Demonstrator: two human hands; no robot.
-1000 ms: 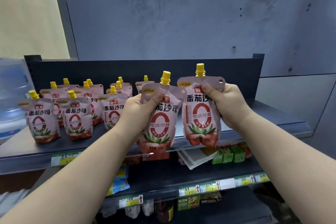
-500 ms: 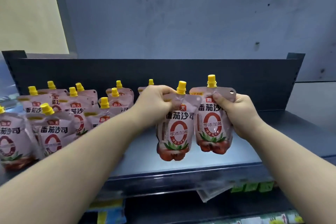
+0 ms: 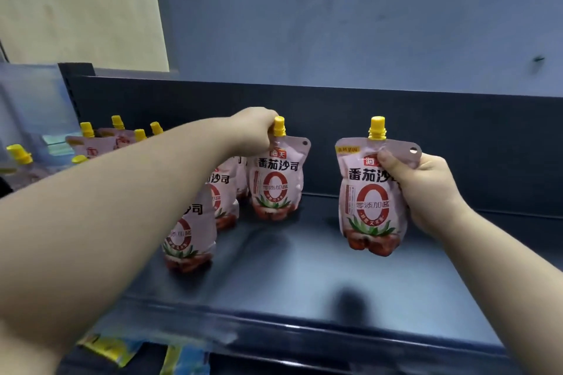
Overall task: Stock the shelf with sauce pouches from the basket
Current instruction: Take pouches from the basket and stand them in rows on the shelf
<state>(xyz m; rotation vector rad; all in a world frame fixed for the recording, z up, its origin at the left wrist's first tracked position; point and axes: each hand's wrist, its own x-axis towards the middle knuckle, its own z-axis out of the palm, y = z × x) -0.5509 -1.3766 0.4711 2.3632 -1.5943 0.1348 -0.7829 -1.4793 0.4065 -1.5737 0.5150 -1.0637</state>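
left hand (image 3: 254, 131) pinches pouch (image 3: 275, 179) top | right hand (image 3: 426, 189) grips second pouch (image 3: 370, 195) | soft, floppy: hold by the stiff neck

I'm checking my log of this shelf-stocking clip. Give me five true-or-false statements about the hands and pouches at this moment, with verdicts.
1. The left hand grips the left pouch at its top. True.
2. The right pouch, held by the right hand, has a red cap. False: its cap is yellow.
3. The two held pouches touch each other. False: they are apart, and bare shelf shows between them.
4. Other pouches stand to the left of the left pouch. True.
5. The shelf is white. False: it is dark.
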